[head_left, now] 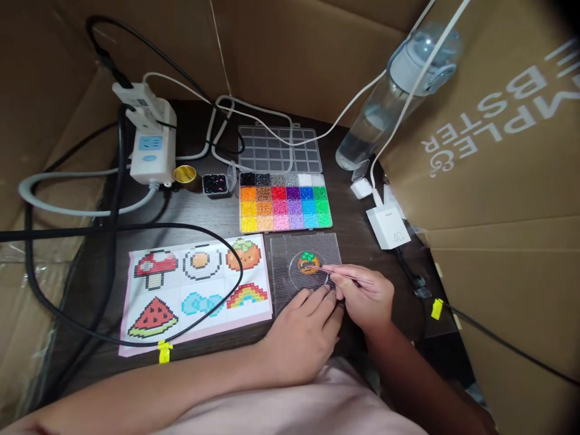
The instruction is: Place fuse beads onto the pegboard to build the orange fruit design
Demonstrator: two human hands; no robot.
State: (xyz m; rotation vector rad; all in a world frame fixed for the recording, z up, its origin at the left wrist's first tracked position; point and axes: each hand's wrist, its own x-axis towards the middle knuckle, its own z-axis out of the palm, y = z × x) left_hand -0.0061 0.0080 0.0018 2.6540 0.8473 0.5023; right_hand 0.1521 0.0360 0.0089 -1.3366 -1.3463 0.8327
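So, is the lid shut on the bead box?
No, the clear lid lies flipped back behind the bead box, leaving its coloured compartments uncovered.

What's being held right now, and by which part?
The right hand pinches thin tweezers by their rear half, tips at the bead design. The left hand holds nothing, resting on the pegboard.

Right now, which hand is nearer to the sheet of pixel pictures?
Left. The left hand rests just right of the sheet, near its lower corner; the right hand, holding tweezers, is farther right, beyond the left hand.
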